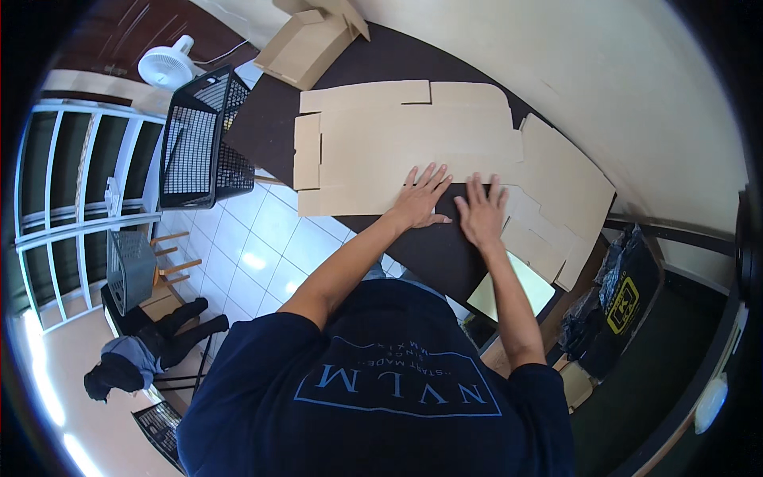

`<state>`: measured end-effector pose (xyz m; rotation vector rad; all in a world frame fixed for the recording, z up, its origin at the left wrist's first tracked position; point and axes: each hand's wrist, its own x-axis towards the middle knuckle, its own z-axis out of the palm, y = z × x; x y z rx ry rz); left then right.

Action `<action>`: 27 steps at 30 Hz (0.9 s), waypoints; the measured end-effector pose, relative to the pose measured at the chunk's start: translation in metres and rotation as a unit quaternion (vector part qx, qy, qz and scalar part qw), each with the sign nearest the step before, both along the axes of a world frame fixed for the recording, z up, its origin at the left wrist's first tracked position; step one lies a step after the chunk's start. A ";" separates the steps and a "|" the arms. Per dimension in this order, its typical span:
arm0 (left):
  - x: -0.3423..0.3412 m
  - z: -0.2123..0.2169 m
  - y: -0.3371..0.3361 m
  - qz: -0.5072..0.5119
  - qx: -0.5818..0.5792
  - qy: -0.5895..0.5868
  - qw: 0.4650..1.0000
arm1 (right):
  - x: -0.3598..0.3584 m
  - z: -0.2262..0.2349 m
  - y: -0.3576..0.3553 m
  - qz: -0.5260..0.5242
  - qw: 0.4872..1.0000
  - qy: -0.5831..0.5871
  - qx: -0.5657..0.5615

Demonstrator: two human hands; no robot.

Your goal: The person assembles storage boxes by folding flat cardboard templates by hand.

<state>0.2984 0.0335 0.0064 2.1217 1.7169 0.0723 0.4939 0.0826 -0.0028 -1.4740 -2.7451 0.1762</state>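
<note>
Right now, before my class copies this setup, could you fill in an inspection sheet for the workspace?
Surface: dark table, partly covered
Job's things: large cardboard sheet, flat; second cardboard sheet at its right, overlap unclear
Clutter: open cardboard box, far left; pale panel, near right
Grip: left hand and right hand open, backs up, at the large cardboard sheet's near edge
Cables: pale cord beside the white fan
Surroundings: black mesh crate left of the table; tiled floor; another person, lower left

Plain room tbh: glossy white tile floor (pixel 274 246), pale wall (pixel 588 71), dark brown table (pixel 381 63), white-framed window (pixel 70 159) plus bright strip lights (pixel 44 374) over left.
</note>
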 end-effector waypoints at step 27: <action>-0.217 0.045 -0.055 0.122 -0.149 -0.284 0.939 | -0.112 0.070 -0.065 -0.080 0.938 0.283 -0.185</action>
